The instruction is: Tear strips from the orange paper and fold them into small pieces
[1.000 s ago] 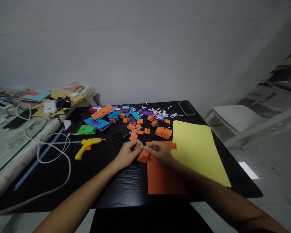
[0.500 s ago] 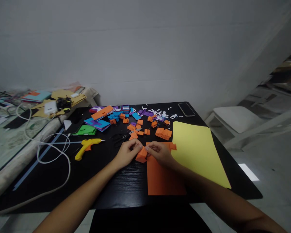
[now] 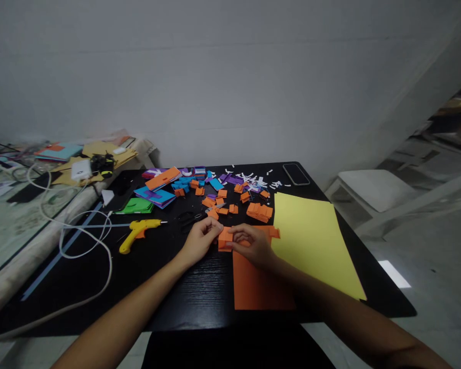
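While left hand (image 3: pixel 200 240), right hand (image 3: pixel 254 246) pinch orange paper (image 3: pixel 225 238), black tabletop (image 3: pixel 203 300) left of orange sheet (image 3: pixel 255 287) gives room to near edge.

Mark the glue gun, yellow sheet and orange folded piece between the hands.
Glue gun (image 3: pixel 139 226): head view, on its yellow body.
Yellow sheet (image 3: pixel 311 241): head view, middle of its face.
Orange folded piece (image 3: pixel 225 239): head view, on its visible face.

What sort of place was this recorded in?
Probably a papercraft workspace, though I can't tell whether at home or in a workshop. A yellow glue gun and white paper scraps lie on the black table, and the right hand holds a folded orange paper piece.
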Demonstrator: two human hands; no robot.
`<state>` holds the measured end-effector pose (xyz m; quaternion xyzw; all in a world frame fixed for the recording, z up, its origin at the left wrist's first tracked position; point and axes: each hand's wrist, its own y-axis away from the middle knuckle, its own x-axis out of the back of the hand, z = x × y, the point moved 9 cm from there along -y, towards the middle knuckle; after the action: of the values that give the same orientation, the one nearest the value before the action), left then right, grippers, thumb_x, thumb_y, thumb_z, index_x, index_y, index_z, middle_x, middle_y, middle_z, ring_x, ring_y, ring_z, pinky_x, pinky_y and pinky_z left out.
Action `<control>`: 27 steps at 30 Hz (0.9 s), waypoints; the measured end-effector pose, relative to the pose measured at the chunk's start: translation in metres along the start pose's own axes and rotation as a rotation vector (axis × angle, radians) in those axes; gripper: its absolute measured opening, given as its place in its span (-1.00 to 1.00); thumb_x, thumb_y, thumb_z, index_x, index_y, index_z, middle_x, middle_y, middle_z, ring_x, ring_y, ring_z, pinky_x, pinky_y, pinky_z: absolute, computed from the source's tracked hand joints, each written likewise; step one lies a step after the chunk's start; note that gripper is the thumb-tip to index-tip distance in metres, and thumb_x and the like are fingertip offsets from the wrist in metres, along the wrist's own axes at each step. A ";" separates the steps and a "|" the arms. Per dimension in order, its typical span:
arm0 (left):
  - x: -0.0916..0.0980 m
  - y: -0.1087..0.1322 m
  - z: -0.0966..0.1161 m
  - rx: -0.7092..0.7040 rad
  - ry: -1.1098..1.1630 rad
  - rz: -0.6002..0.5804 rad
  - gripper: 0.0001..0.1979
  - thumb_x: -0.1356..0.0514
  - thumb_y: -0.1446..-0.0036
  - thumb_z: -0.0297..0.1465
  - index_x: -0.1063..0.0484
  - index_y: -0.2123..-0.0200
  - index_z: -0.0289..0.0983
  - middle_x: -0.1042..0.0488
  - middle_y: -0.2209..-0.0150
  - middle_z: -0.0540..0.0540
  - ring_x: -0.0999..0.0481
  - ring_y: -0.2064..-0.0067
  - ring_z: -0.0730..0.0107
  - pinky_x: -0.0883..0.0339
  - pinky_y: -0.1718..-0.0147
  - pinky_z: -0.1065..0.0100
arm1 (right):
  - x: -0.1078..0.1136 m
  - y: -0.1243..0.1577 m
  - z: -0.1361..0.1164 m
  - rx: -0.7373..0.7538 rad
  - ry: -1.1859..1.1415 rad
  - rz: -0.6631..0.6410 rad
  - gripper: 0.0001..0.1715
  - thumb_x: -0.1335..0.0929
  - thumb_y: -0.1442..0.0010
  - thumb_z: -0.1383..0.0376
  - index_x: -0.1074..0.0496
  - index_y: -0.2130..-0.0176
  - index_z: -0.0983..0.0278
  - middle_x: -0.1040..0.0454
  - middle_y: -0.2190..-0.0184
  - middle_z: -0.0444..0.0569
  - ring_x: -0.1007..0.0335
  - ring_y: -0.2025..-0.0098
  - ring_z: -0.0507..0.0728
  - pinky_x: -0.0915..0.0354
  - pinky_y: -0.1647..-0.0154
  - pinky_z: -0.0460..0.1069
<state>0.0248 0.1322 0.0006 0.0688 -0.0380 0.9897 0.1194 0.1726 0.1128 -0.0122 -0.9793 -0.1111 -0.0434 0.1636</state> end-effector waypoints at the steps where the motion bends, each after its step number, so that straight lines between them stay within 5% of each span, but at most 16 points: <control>1: -0.001 0.000 0.000 -0.001 -0.002 -0.007 -0.63 -0.27 -0.14 -0.10 -0.40 0.46 -0.30 -0.32 0.54 0.06 -0.31 0.50 0.48 -0.20 0.49 0.44 | 0.001 0.000 0.000 -0.005 0.017 0.010 -0.66 -0.55 -0.06 0.16 -0.55 0.17 0.21 -0.56 0.39 -0.08 -0.53 0.37 0.09 -0.51 0.29 0.01; 10: -0.006 0.005 0.017 -0.161 -0.022 -0.094 -0.73 -0.28 -0.21 -0.22 -0.50 0.14 -0.29 -0.51 0.30 -0.07 -0.50 0.28 0.37 -0.39 0.28 0.39 | 0.006 -0.002 0.004 -0.105 -0.086 0.058 -0.71 -0.53 -0.09 0.12 -0.58 0.23 0.22 -0.66 0.26 0.00 -0.63 0.25 0.16 -0.55 0.16 0.07; 20: -0.004 0.008 0.030 -0.339 -0.212 -0.087 -0.83 -0.27 -0.26 -0.29 -0.57 0.27 -0.28 -0.58 0.25 -0.12 -0.54 0.21 0.33 -0.40 0.20 0.35 | 0.010 -0.004 0.001 -0.066 -0.197 0.083 -0.75 -0.51 -0.12 0.12 -0.62 0.24 0.22 -0.65 0.18 0.03 -0.62 0.12 0.19 -0.53 0.03 0.09; 27: 0.000 0.007 0.025 -0.291 -0.188 -0.030 -0.83 -0.30 -0.22 -0.30 -0.60 0.35 -0.28 -0.61 0.30 -0.12 -0.57 0.25 0.32 -0.42 0.24 0.35 | 0.012 -0.003 -0.003 -0.041 -0.094 0.100 -0.79 -0.49 -0.16 0.13 -0.63 0.27 0.22 -0.65 0.23 0.04 -0.61 0.16 0.19 -0.53 0.13 0.07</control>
<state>0.0262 0.1231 0.0252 0.1435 -0.1909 0.9611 0.1389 0.1838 0.1175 -0.0067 -0.9877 -0.0685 0.0089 0.1403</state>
